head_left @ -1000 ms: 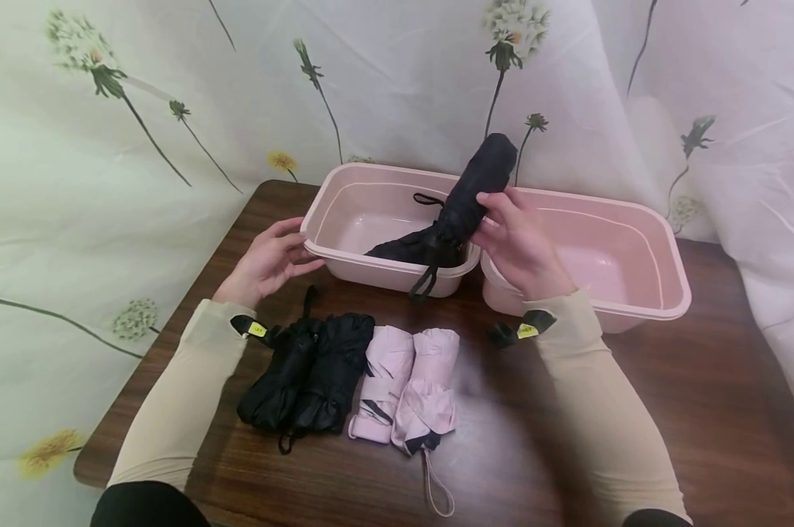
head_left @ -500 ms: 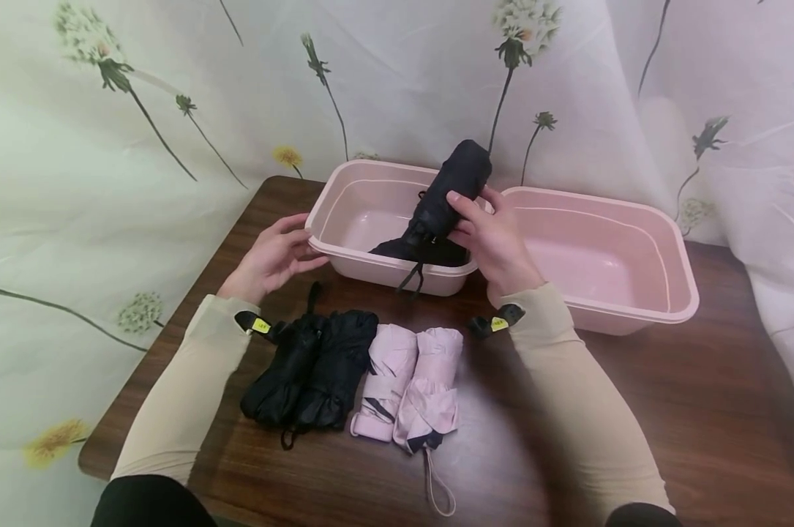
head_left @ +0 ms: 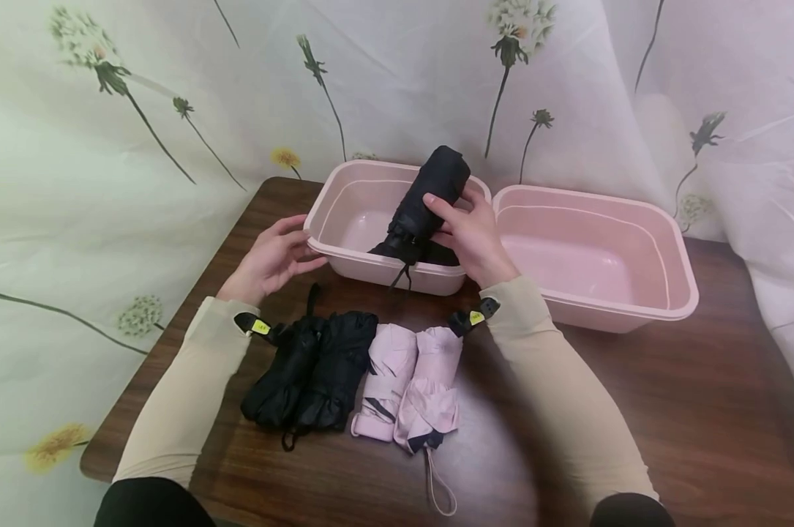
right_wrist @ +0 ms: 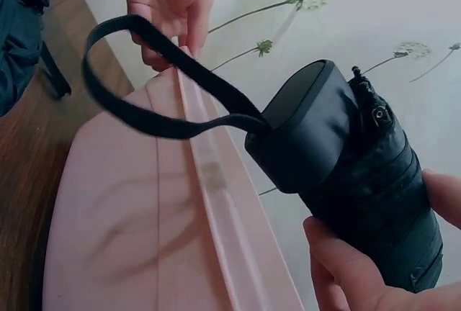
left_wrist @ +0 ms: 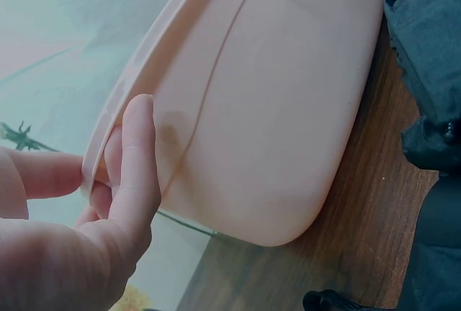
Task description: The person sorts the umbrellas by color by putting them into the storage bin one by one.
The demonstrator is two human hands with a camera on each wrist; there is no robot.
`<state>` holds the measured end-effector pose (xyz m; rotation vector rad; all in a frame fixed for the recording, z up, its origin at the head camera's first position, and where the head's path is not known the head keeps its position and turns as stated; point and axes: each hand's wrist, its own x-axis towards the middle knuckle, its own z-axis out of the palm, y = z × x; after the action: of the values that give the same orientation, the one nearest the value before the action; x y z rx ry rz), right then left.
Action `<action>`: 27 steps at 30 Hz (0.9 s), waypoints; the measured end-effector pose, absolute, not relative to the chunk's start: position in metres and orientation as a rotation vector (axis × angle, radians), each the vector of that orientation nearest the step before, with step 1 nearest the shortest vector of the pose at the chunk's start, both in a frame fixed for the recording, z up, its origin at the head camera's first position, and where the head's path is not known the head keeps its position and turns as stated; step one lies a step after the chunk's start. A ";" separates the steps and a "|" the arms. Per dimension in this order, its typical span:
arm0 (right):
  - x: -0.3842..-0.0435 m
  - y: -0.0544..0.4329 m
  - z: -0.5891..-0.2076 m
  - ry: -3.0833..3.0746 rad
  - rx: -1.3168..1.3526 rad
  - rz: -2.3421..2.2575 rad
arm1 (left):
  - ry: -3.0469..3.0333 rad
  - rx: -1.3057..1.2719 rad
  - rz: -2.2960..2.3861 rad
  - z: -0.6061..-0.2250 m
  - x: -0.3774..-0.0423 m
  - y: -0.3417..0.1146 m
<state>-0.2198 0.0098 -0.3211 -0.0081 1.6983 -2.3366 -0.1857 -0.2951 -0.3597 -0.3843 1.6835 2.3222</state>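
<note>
My right hand [head_left: 473,238] grips a folded black umbrella [head_left: 431,192], tilted over the left pink plastic basin [head_left: 364,269]. Its handle end and wrist strap [right_wrist: 137,120] point down toward the basin's front rim, as the right wrist view shows. Dark fabric of another black umbrella [head_left: 441,254] shows inside that basin, partly hidden by the held one. At the basin's left end, my left hand [head_left: 271,256] holds the rim; in the left wrist view the thumb and fingers [left_wrist: 137,152] are on either side of the lip.
Two black folded umbrellas [head_left: 336,369] lie side by side on the brown wooden table [head_left: 634,410]. Right of them are two pink folded umbrellas [head_left: 429,388], one with a loop strap. A second pink basin [head_left: 620,311] stands at the right. Dandelion-patterned cloth [head_left: 397,80] hangs behind.
My right hand has moved left and slightly down with the black umbrella, from between the basins to over the left basin. My left hand has stayed at the rim.
</note>
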 end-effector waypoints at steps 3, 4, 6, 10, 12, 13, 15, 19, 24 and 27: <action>-0.220 0.006 -0.322 1.750 0.015 -2.315 | 1.674 -0.386 2.327 -0.360 -0.186 -0.295; -0.221 0.005 -0.322 1.756 0.016 -2.313 | 1.674 -0.386 2.328 -0.360 -0.186 -0.295; -0.221 0.002 -0.323 1.757 0.019 -2.314 | 1.681 -0.385 2.324 -0.360 -0.186 -0.295; -0.222 -0.001 -0.324 1.740 0.003 -2.322 | 1.692 -0.375 2.316 -0.359 -0.185 -0.294; -0.223 -0.002 -0.325 1.711 0.008 -2.338 | 1.691 -0.374 2.316 -0.359 -0.186 -0.294; -0.223 -0.003 -0.325 1.698 0.006 -2.346 | 1.690 -0.372 2.315 -0.359 -0.186 -0.294; -0.223 -0.003 -0.326 1.675 0.003 -2.366 | 1.692 -0.373 2.314 -0.361 -0.188 -0.294; -0.224 -0.002 -0.327 1.642 -0.024 -2.398 | 1.709 -0.375 2.304 -0.363 -0.189 -0.295; -0.223 0.004 -0.326 1.643 -0.010 -2.399 | 1.732 -0.386 2.282 -0.362 -0.188 -0.296; -0.222 0.008 -0.322 1.658 -0.014 -2.399 | 1.733 -0.382 2.283 -0.363 -0.188 -0.297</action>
<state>-0.2217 0.0083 -0.3225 -0.0144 1.6578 -2.3988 -0.1883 -0.2972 -0.3627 -0.3821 1.7332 2.2829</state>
